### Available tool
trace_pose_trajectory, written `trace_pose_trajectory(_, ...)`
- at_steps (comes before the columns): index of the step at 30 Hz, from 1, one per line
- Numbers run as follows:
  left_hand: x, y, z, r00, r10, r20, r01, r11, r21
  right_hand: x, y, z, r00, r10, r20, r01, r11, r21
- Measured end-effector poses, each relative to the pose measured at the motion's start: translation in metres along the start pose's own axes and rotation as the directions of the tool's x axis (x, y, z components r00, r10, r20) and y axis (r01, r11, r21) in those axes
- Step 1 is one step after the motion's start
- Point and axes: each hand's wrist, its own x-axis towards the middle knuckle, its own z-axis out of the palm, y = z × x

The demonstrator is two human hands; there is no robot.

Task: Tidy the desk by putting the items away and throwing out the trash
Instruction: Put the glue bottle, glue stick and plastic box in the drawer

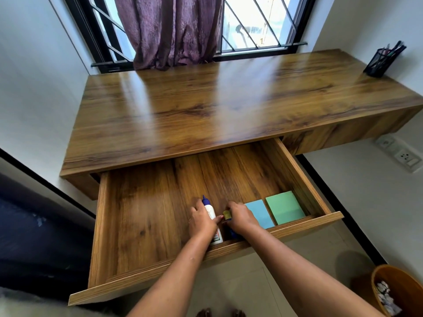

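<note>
1. Left hand (201, 221) wraps the glue bottle (209, 210): white smooth plastic, blue cone cap, lying in the drawer (142, 225) near its front wall.
2. Right hand (240, 217) pinches a small stick (227, 215) with an olive cap. Its blue body is mostly hidden, type unclear.
3. Just right: blue pad (259, 213) and green pad (285, 207), flat squares.
4. Drawer and desk (206, 106) are wood-grain laminate, glossy on top.
5. Mesh pen holder (380, 62) sits in the far right corner.
6. Round bin (405, 291) is cut off, crumpled paper inside.
</note>
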Motion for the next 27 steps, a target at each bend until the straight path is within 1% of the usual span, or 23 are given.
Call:
trace_pose_trajectory(9, -0.004, 0.0, -0.001, 0.997, -0.047, 0.06, 0.046, 0.999, 0.013, 0.0, 0.0, -0.002, 1.0, 0.014, 0.016, -0.014, 1.0, -0.027)
trace_pose_trajectory(16, 0.0, 0.0, -0.006, 0.99, -0.14, 0.02, 0.141, 0.988, -0.063, -0.003, -0.002, -0.001, 1.0, 0.029, -0.013, -0.029, 0.999, -0.016)
trace_pose_trajectory(21, 0.003, -0.001, -0.015, 0.964, -0.236, 0.125, 0.255, 0.951, -0.172, -0.005, -0.002, -0.002, 0.999, 0.034, -0.035, -0.036, 0.998, -0.043)
trace_pose_trajectory(27, -0.003, -0.006, -0.02, 0.944, -0.271, 0.188, 0.305, 0.935, -0.18, -0.006, -0.002, -0.002, 0.999, 0.022, -0.026, -0.024, 0.996, -0.084)
